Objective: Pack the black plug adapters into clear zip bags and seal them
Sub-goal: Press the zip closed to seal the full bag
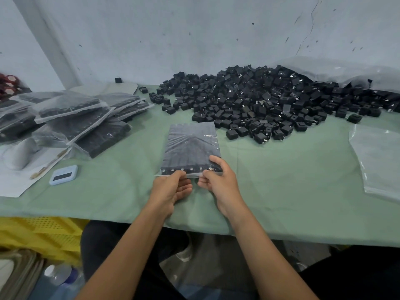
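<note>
A clear zip bag point(191, 146) filled with rows of black plug adapters lies flat on the green table, its mouth toward me. My left hand point(171, 188) pinches the bag's near edge at the middle. My right hand point(218, 180) pinches the same edge just to the right, with its fingers curled over the bag's near right corner. A large heap of loose black adapters point(259, 100) fills the back of the table to the right.
Several filled bags point(73, 118) are stacked at the left. Empty clear bags point(376, 156) lie at the right edge. A small blue device point(63, 175) and a brush on white paper sit at the near left. A yellow crate point(41, 234) stands below the table.
</note>
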A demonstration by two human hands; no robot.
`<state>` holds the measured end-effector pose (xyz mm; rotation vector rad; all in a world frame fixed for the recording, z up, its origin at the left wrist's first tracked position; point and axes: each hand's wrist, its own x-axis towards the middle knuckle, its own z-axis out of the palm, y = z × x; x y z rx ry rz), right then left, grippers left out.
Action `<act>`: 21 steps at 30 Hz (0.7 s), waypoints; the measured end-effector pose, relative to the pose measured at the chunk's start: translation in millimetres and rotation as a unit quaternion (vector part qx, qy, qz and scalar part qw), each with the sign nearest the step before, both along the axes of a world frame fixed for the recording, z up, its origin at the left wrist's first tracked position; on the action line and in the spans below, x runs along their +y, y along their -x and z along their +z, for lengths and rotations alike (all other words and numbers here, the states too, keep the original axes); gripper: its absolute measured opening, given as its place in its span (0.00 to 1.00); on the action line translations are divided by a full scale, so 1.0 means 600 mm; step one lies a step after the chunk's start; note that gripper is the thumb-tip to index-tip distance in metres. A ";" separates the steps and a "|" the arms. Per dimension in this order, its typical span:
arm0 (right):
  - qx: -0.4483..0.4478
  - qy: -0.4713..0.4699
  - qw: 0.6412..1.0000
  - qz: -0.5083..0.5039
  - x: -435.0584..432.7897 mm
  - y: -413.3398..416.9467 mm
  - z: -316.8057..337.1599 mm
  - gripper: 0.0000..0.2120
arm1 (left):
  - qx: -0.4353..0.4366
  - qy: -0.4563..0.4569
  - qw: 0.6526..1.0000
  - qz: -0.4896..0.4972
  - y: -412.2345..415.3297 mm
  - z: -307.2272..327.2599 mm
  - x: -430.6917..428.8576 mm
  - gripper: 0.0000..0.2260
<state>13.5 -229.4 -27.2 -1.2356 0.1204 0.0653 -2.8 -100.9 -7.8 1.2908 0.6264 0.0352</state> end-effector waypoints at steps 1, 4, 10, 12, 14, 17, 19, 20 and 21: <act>0.000 0.002 1.000 0.002 0.000 0.000 0.000 0.22 | 0.003 -0.004 1.000 -0.009 0.000 0.000 0.000 0.05; 0.002 0.005 1.000 0.007 -0.002 0.000 -0.001 0.22 | 0.001 -0.013 1.000 -0.010 0.000 0.000 -0.003 0.06; -0.002 0.014 1.000 -0.004 0.002 0.001 -0.006 0.17 | -0.001 -0.025 1.000 0.005 -0.003 -0.003 -0.008 0.08; -0.001 0.020 1.000 -0.007 0.001 -0.001 -0.006 0.18 | 0.003 -0.017 1.000 -0.010 -0.002 -0.003 -0.006 0.07; 0.000 0.020 1.000 -0.002 0.000 -0.001 -0.005 0.18 | 0.006 -0.007 0.999 -0.034 -0.001 -0.002 -0.003 0.06; -0.004 0.025 1.000 0.006 0.000 0.001 -0.003 0.18 | 0.018 -0.015 0.998 -0.062 -0.003 0.001 -0.005 0.06; -0.006 0.029 1.000 0.009 -0.001 0.002 -0.003 0.18 | 0.015 -0.012 0.998 -0.052 -0.005 0.002 -0.008 0.05; -0.007 0.027 1.000 0.012 -0.001 0.002 -0.004 0.18 | 0.013 -0.009 0.999 -0.045 -0.007 0.001 -0.010 0.05; -0.006 0.024 1.000 0.015 -0.001 0.003 -0.004 0.18 | 0.011 -0.009 0.999 -0.038 -0.007 0.001 -0.011 0.06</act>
